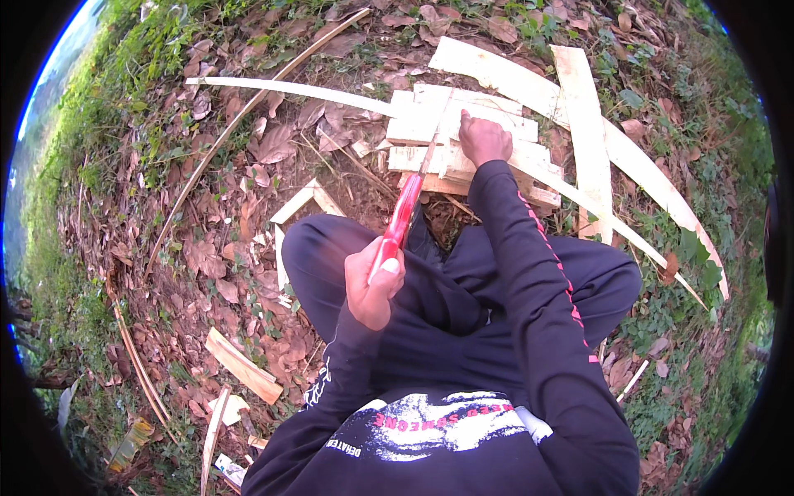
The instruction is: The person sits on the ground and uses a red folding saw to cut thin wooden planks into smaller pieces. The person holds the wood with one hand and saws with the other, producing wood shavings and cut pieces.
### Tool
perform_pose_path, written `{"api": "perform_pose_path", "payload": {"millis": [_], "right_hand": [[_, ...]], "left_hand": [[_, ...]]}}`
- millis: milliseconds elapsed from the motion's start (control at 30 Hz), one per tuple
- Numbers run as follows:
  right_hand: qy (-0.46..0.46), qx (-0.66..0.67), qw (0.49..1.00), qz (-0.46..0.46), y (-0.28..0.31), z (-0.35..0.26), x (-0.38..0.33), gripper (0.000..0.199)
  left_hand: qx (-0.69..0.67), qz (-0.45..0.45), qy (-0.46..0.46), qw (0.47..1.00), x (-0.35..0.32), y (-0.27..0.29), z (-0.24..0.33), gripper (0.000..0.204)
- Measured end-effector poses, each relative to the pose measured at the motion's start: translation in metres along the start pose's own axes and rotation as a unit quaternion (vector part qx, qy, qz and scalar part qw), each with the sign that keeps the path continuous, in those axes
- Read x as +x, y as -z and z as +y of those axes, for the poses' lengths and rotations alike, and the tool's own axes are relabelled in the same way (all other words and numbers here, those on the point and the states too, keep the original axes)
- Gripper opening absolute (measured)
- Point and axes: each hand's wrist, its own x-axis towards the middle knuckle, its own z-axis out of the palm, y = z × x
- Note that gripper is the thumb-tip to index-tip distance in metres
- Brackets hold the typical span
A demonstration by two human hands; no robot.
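From my head cam, my left hand [374, 285] is wrapped tight around the red-handled long knife [405, 211], its long axis pointing up and away toward the stack of pale split wooden slats [430, 124] on the leafy ground. My right hand [484, 139] is pressed down flat-ish on those slats, holding them, right beside the blade tip.

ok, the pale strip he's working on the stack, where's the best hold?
Hold the pale strip at its far end, pressing down from above, where the right hand sits. It lies flat on the wood stack, and the red-handled knife in the left hand works the near end.
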Motion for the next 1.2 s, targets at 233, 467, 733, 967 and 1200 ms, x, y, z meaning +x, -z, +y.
{"api": "perform_pose_path", "payload": {"millis": [233, 467, 733, 967, 1200], "right_hand": [[0.008, 0.017, 0.999, -0.041, 0.014, -0.001, -0.001, 0.056], [0.026, 0.016, 0.995, -0.099, 0.012, 0.002, 0.015, 0.051], [0.034, 0.023, 0.996, -0.073, 0.014, 0.003, 0.012, 0.047], [0.018, 0.022, 0.997, -0.071, 0.018, -0.001, 0.010, 0.047], [0.012, 0.023, 0.996, -0.087, 0.018, -0.001, 0.013, 0.048]], "left_hand": [[0.068, -0.008, -0.053, 0.996, 0.019, -0.001, -0.009, 0.031], [0.025, -0.027, 0.005, 0.999, 0.035, 0.000, -0.018, 0.023], [0.080, -0.025, 0.000, 0.996, 0.042, 0.003, -0.029, 0.024], [0.055, -0.004, -0.015, 0.998, 0.032, 0.005, -0.024, 0.033], [0.098, -0.017, -0.018, 0.995, 0.026, 0.011, -0.027, 0.027]]}}
